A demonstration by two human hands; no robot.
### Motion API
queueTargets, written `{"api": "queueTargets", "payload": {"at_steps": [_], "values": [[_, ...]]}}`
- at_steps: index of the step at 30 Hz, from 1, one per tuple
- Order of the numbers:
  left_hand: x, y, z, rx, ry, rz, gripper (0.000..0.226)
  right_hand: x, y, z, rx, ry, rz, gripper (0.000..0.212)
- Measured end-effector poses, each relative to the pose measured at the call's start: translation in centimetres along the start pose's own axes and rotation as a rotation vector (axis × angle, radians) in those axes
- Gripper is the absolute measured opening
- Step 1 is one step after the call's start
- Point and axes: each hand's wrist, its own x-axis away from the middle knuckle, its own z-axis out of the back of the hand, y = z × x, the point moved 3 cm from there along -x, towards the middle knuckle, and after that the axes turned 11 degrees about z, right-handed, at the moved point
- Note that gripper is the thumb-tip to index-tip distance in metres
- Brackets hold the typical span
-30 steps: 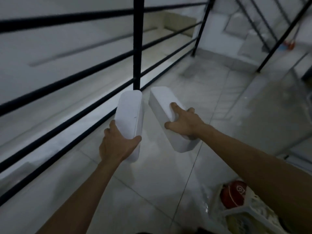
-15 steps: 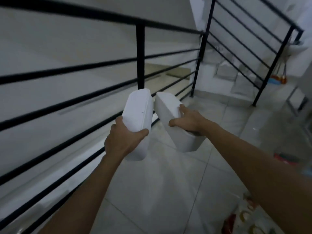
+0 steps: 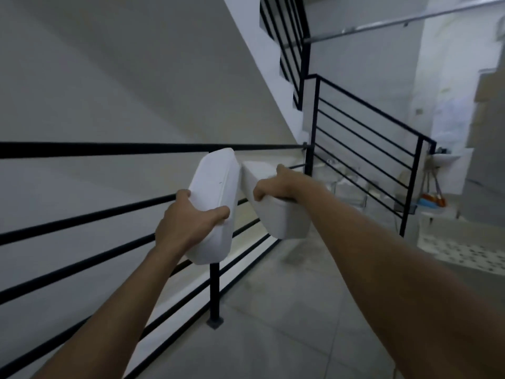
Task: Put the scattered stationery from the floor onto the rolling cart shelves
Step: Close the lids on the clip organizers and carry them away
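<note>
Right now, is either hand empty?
No: the left hand grips one white bin, and the right hand grips another white bin.

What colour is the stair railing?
Black, seen in the head view: the railing has black bars.

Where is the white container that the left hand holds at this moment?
In the head view, the left white container sits centre-left, gripped by the left hand, in front of the black railing, beside the right container.
</note>
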Motion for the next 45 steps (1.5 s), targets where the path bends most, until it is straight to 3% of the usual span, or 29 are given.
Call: {"api": "queueTargets", "payload": {"at_steps": [10, 18, 22, 28, 36, 40, 45], "values": [[1.8, 10.3, 1.7, 0.275, -0.191, -0.208, 0.093, 8.8, 1.2, 15.5, 0.135, 0.083, -0.106, 0.077], [6.1, 15.5, -2.0, 0.404, -0.478, -0.408, 0.083, 21.0, 10.3, 24.5, 0.263, 0.209, -0.177, 0.095], [8.2, 17.2, -4.3, 0.394, -0.603, -0.490, 0.083, 26.2, 15.2, 26.0, 0.288, 0.157, -0.267, 0.112], [10.3, 19.3, -6.6, 0.415, -0.744, -0.586, 0.087, 30.6, 19.2, 25.8, 0.233, -0.003, -0.359, 0.105], [12.8, 23.3, -8.2, 0.388, -0.943, -0.758, 0.086, 28.0, 20.8, 23.9, 0.362, -0.165, -0.267, 0.090], [14.3, 25.0, -9.2, 0.358, -1.002, -0.817, 0.088, 27.3, 21.8, 23.7, 0.441, -0.148, -0.271, 0.077], [17.6, 26.2, -10.0, 0.269, -1.106, -0.897, 0.095, 31.0, 24.1, 24.7, 0.345, -0.014, -0.348, 0.085]]}}
